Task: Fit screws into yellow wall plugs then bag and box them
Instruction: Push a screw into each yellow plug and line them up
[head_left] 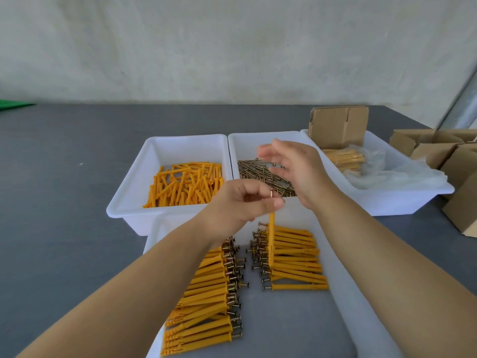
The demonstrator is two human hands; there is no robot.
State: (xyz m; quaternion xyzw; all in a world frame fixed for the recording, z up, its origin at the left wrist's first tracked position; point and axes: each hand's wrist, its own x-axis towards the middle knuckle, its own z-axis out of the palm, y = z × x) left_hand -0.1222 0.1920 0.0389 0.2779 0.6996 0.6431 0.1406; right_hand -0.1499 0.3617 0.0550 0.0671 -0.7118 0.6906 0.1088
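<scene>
Head view, from left to right: a grey table (64,202) carries a white tub of loose yellow wall plugs (185,183) toward its middle. Just right of that, the left hand (240,205) pinches one yellow plug with a screw (271,228) between thumb and fingers, the plug hanging upright with the screw head at the top. Below it, at the table's near edge, a white tray (343,293) holds two rows of fitted plugs (206,293), screw heads facing the gap between the rows. Behind the held plug sits a tub of loose screws (260,173). The right hand (296,169) hovers over those screws, fingers spread and relaxed, holding nothing, just beside the left hand. Toward the far right corner, another tub (413,195) holds bagged plugs (346,158) and a cardboard box (338,126).
</scene>
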